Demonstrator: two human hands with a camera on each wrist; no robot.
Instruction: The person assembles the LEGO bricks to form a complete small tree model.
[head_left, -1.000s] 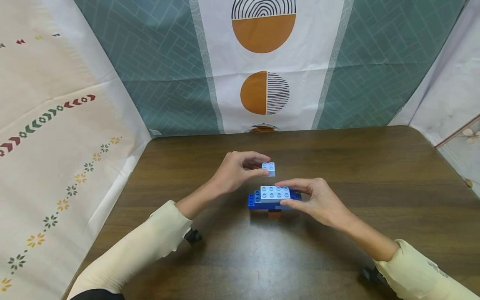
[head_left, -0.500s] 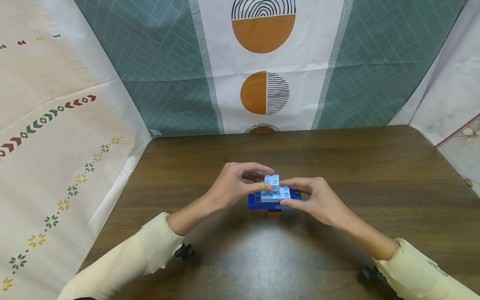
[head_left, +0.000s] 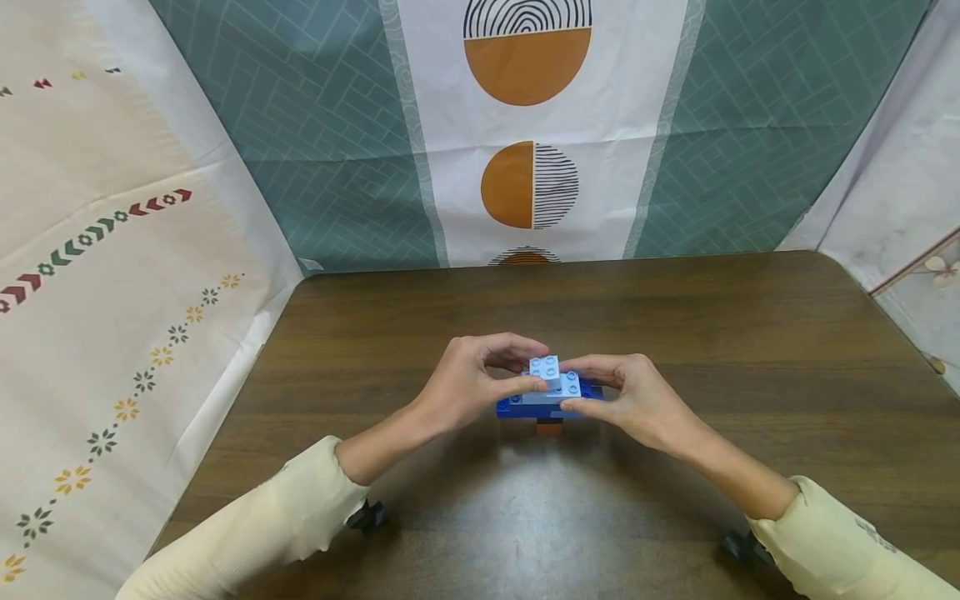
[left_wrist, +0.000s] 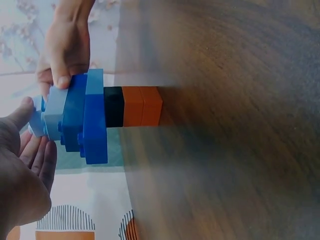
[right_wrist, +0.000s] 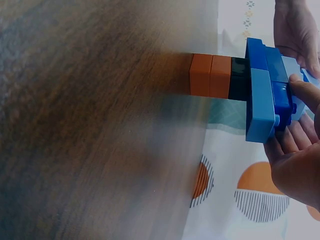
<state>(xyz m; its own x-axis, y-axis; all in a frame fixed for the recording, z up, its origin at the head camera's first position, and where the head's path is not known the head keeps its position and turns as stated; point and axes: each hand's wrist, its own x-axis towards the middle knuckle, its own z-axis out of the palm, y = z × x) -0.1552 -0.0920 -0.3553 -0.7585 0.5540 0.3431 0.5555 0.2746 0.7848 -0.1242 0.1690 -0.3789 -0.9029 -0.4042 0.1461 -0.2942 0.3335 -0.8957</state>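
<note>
A toy building-brick stack stands upright on the table. At its foot are two orange bricks (left_wrist: 142, 106), then a black brick (left_wrist: 114, 106). Wider blue bricks (left_wrist: 95, 125) form layers above, topped by a long light-blue brick (head_left: 572, 385). My left hand (head_left: 472, 383) pinches a small light-blue brick (head_left: 544, 367) between thumb and fingers, down on the long one's studs toward its middle. Whether it is fully seated I cannot tell. From the right, my right hand (head_left: 641, 404) grips the stack's upper layers, thumb on the near side and fingers on the far side.
The brown wooden table (head_left: 750, 333) spreads around the stack on all sides. A patterned cloth (head_left: 337, 167) hangs behind its far edge, and pale cloths (head_left: 150, 275) hang at the sides. Dark wrist devices (head_left: 367, 517) sit under the sleeves.
My left hand has brought the small light-blue brick down and slightly right, from above and behind the stack onto the long light-blue brick. The right hand has stayed in place.
</note>
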